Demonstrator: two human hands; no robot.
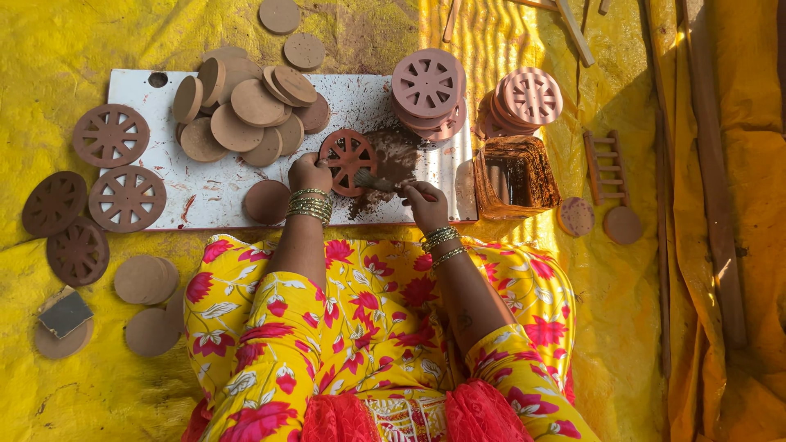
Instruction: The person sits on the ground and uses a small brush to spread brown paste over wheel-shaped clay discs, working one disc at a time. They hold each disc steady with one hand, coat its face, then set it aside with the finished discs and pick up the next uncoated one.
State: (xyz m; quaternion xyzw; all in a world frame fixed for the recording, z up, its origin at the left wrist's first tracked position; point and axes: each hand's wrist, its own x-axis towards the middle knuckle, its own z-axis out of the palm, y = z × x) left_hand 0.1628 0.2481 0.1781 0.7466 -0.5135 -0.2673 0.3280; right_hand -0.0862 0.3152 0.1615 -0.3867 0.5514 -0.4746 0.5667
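The person sat over a white board [205, 196] laid on a yellow sheet [74, 49]. The left hand [309, 173] steadied a round red-brown clay wheel with cut-out spokes [348, 161], fingers curled against its left rim. The right hand [424, 200] pinched the handle of a small brush [375, 182], whose bristles lay on the wheel's lower right edge beside a dark wet smear on the board.

Judged from the layout, the work seemed partway through: two stacks of pinkish spoked wheels [427, 90] stood at the far right of the board, several brown spoked wheels [110, 135] lay to the left, and a heap of plain uncut clay discs [246, 110] remained untouched. A brown-stained square container [514, 176] sat near the right hand.
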